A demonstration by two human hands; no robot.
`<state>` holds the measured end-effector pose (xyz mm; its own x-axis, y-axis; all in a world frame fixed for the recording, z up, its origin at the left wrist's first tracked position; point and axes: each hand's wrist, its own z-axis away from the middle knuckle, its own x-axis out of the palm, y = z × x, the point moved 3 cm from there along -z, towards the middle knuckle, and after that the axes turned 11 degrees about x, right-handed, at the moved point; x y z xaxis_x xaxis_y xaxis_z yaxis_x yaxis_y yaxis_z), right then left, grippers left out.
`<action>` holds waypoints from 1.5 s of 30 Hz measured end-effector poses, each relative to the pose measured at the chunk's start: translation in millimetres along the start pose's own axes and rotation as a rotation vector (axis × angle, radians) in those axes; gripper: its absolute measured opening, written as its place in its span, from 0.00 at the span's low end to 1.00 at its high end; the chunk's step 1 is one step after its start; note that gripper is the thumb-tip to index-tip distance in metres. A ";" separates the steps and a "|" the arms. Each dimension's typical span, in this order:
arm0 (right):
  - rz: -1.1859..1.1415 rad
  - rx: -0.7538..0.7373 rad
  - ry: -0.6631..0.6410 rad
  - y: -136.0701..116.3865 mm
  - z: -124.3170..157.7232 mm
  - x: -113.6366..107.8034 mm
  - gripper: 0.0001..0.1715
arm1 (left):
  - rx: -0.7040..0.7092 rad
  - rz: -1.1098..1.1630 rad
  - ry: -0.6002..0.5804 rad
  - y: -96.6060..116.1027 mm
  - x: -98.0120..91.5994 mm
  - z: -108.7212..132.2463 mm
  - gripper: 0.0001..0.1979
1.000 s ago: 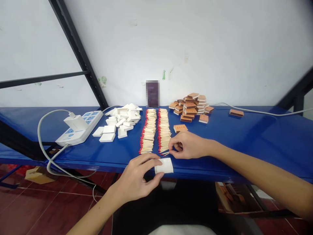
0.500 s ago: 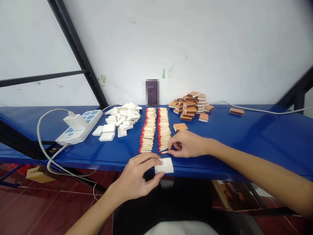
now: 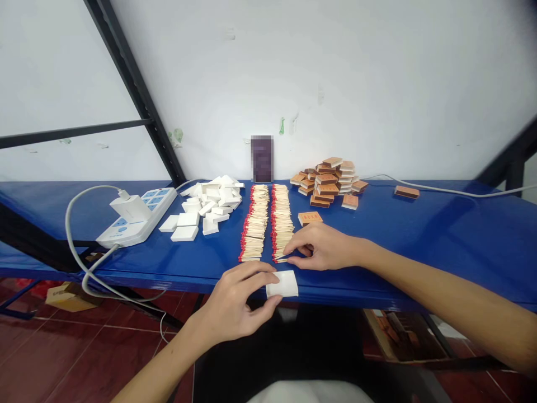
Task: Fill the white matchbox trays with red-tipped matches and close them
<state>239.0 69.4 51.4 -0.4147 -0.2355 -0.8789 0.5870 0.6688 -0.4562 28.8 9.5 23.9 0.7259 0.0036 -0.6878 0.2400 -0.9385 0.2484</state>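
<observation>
My left hand [image 3: 243, 299] closes its fingers and thumb round the left side of a small white matchbox tray [image 3: 287, 284] at the front edge of the blue shelf. My right hand [image 3: 321, 247] is just beyond the tray, thumb and index finger pinched at the tail of the nearest match in the right row of red-tipped matches [image 3: 282, 218]. Alongside lies a second row of matches [image 3: 254, 221], heads to the left. Behind my right hand rests an orange matchbox cover [image 3: 309, 218], partly hidden by the knuckles.
White trays [image 3: 213, 196] are heaped left of the matches. Orange matchboxes [image 3: 329, 182] are piled at the back right, with a single matchbox [image 3: 406, 192] farther right. A power strip [image 3: 138, 221] with a charger and looping cable stands left. A dark pixelated object [image 3: 262, 158] leans on the wall.
My right index finger has reached slightly left over the end of the match row. My left hand and the tray keep their place.
</observation>
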 end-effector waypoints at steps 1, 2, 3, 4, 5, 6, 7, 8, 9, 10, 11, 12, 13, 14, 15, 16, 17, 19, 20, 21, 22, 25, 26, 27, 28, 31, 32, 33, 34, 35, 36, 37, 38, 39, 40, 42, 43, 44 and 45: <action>0.003 -0.007 -0.004 -0.2 0.0 0.0 0.12 | 0.002 -0.001 0.002 0.2 -0.1 -0.1 0.08; 0.006 -0.012 -0.008 -0.4 0.1 0.0 0.12 | 0.005 -0.003 0.003 0.4 -0.2 -0.3 0.08; 0.007 -0.014 -0.008 -0.5 0.1 -0.1 0.12 | 0.007 -0.005 0.004 0.5 -0.3 -0.4 0.08; 0.005 -0.013 -0.007 -0.7 0.1 0.0 0.12 | 0.009 -0.008 0.006 0.6 -0.3 -0.5 0.08; 0.000 -0.010 -0.005 -0.8 0.0 0.0 0.12 | 0.010 -0.010 0.007 0.6 -0.4 -0.6 0.08; -0.008 -0.005 -0.002 -0.9 -0.1 0.1 0.12 | 0.010 -0.011 0.008 0.6 -0.4 -0.6 0.08; -0.018 0.002 0.000 -1.0 -0.2 0.3 0.11 | 0.009 -0.012 0.009 0.5 -0.4 -0.6 0.08; -0.030 0.010 0.000 -1.0 -0.3 0.5 0.11 | 0.009 -0.013 0.009 0.5 -0.4 -0.6 0.08; -0.043 0.017 0.000 -1.0 -0.3 0.6 0.11 | 0.010 -0.014 0.011 0.6 -0.5 -0.6 0.08; -0.052 0.024 -0.001 -1.0 -0.3 0.8 0.11 | 0.011 -0.015 0.011 0.6 -0.5 -0.6 0.08; -0.060 0.030 -0.001 -1.0 -0.2 0.9 0.11 | 0.011 -0.016 0.011 0.7 -0.5 -0.5 0.08; -0.066 0.035 -0.003 -1.0 0.0 1.0 0.11 | 0.011 -0.015 0.010 0.8 -0.5 -0.4 0.08; -0.071 0.042 -0.006 -1.0 0.2 1.0 0.11 | 0.011 -0.015 0.008 0.9 -0.4 -0.2 0.08; -0.077 0.049 -0.008 -0.9 0.4 1.0 0.11 | 0.010 -0.014 0.005 0.9 -0.4 -0.1 0.08; -0.086 0.058 -0.015 -0.8 0.6 1.0 0.11 | 0.008 -0.013 0.003 0.9 -0.4 0.0 0.08; -0.100 0.068 -0.025 -0.8 0.8 1.0 0.11 | 0.007 -0.012 0.002 0.9 -0.4 0.0 0.08; -0.117 0.077 -0.037 -0.7 0.8 1.1 0.11 | 0.007 -0.013 0.003 1.0 -0.6 -0.2 0.08; -0.149 0.096 -0.063 -0.6 0.7 1.5 0.12 | 0.007 -0.016 0.006 1.1 -0.9 -0.8 0.08; -0.162 0.104 -0.073 -0.5 0.6 1.6 0.12 | 0.009 -0.019 0.008 1.2 -1.0 -1.1 0.08; -0.170 0.112 -0.077 -0.4 0.4 1.7 0.12 | 0.011 -0.021 0.010 1.2 -1.1 -1.4 0.08; -0.175 0.118 -0.078 -0.1 0.2 1.7 0.12 | 0.013 -0.021 0.012 1.2 -1.1 -1.6 0.08; -0.174 0.130 -0.072 1.2 -0.3 1.8 0.14 | 0.016 -0.020 0.011 1.0 -0.5 -1.0 0.08; -0.171 0.130 -0.070 1.9 -0.4 1.9 0.14 | 0.016 -0.020 0.010 0.8 -0.1 -0.6 0.09; -0.167 0.128 -0.068 2.6 -0.3 1.9 0.15 | 0.016 -0.019 0.007 0.6 0.2 -0.1 0.09; -0.164 0.121 -0.068 3.3 -0.2 2.0 0.15 | 0.016 -0.017 0.005 0.5 0.5 0.4 0.09; -0.156 0.092 -0.074 4.6 0.4 2.1 0.17 | 0.015 -0.005 0.003 0.5 -0.1 0.5 0.09; -0.154 0.084 -0.075 4.8 0.6 2.0 0.18 | 0.011 0.002 -0.001 0.5 -0.8 0.1 0.09; -0.154 0.080 -0.074 4.7 0.8 1.9 0.18 | -0.001 0.013 -0.012 0.4 -1.6 -0.6 0.10; -0.155 0.079 -0.072 4.5 1.0 1.7 0.18 | -0.021 0.026 -0.031 0.1 -2.4 -1.3 0.10; -0.156 0.083 -0.068 4.1 1.0 1.5 0.17 | -0.048 0.040 -0.055 -0.3 -3.1 -1.9 0.11; -0.152 0.087 -0.065 3.6 0.9 1.3 0.16 | -0.079 0.052 -0.080 -0.8 -3.9 -2.4 0.12; -0.146 0.090 -0.063 2.9 0.7 1.2 0.15 | -0.108 0.060 -0.102 -1.2 -4.7 -2.6 0.13; -0.137 0.089 -0.059 2.1 0.5 1.0 0.13 | -0.129 0.063 -0.117 -1.6 -5.4 -2.6 0.14; -0.129 0.084 -0.055 1.3 0.2 0.7 0.12 | -0.139 0.062 -0.125 -1.9 -6.0 -2.5 0.15; -0.122 0.077 -0.053 0.6 -0.2 0.5 0.11 | -0.139 0.060 -0.128 -2.1 -6.5 -2.2 0.15; -0.119 0.064 -0.047 -0.2 -0.8 -0.1 0.11 | -0.124 0.059 -0.132 -2.5 -6.4 -1.4 0.15; -0.120 0.060 -0.045 -0.3 -1.1 -0.3 0.11 | -0.117 0.059 -0.134 -2.9 -6.2 -1.0 0.15; -0.119 0.058 -0.046 -0.3 -1.2 -0.5 0.11 | -0.108 0.056 -0.134 -3.3 -5.9 -0.7 0.15; -0.117 0.059 -0.047 -0.1 -1.3 -0.5 0.11 | -0.099 0.054 -0.135 -3.6 -5.6 -0.6 0.15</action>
<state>238.2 70.3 52.0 -0.4503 -0.3432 -0.8243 0.5773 0.5923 -0.5620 24.3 13.0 27.3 0.6482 -0.0984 -0.7551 0.2703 -0.8973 0.3490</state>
